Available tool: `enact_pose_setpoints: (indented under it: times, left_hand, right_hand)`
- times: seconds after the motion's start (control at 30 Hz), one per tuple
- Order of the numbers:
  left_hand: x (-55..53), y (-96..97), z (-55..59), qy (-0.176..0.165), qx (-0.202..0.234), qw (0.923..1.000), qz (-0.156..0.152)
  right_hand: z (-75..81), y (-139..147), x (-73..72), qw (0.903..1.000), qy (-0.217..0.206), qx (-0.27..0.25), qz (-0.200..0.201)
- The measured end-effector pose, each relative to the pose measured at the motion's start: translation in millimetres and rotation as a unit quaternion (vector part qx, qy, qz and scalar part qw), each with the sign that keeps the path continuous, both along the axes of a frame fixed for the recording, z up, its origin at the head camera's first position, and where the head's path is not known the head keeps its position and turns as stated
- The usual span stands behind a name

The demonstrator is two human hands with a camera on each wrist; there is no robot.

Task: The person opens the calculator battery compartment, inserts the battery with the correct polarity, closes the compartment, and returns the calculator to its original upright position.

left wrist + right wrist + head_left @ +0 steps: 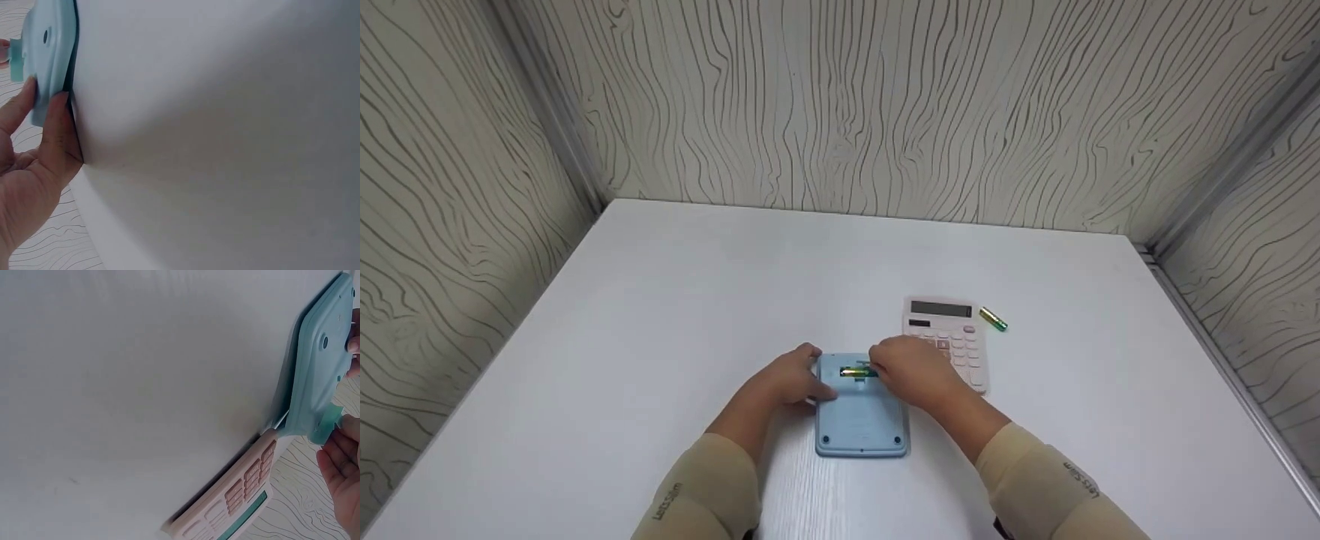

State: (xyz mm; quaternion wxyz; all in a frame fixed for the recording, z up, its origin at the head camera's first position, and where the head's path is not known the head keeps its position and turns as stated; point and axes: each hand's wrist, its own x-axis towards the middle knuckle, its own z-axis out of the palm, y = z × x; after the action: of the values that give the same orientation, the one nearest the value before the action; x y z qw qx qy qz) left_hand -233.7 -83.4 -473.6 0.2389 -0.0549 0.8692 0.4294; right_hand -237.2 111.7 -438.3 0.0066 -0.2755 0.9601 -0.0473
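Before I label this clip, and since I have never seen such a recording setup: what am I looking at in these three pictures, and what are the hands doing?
There is no machine here: a person works with two bare hands, wearing three cameras. The big picture comes from the head, looking down at a white table. The other two come from the wrists, so they look tilted and very close.

A blue calculator lies face down. The left hand holds its left edge; the left wrist view shows the fingers on that edge. The right hand is at its open battery slot, where a green and gold battery sits. Whether the fingers pinch it I cannot tell.

Beside it lie a pink calculator, keys up, and a second battery.
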Motion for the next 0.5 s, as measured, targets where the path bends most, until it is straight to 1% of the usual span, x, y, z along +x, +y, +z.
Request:
enact_pose_setpoints:
  times: [0.07, 0.2, 0.4, 0.5]
  left_hand:
    - [0.0, 0.4, 0.0, 0.0, 0.0, 1.0, 0.001]
    - [0.4, 0.8, 0.0, -0.001, -0.001, 1.0, 0.004]
    - [0.9, 0.8, 2.1, -0.004, -0.007, 1.0, 0.004]
    - [1.0, 0.9, 3.4, -0.006, -0.007, 0.9999, 0.006]
  right_hand:
    - [-2.1, -3, 0.1, 1.0, -0.001, 0.001, 0.003]
    - [-4.7, -8, 1.1, 0.9999, 0.009, 0.001, 0.013]
    - [-5.0, -12, 2.9, 0.9992, 0.017, -0.003, 0.037]
    - [-4.1, -13, 4.0, 0.9991, 0.015, 0.0, 0.04]
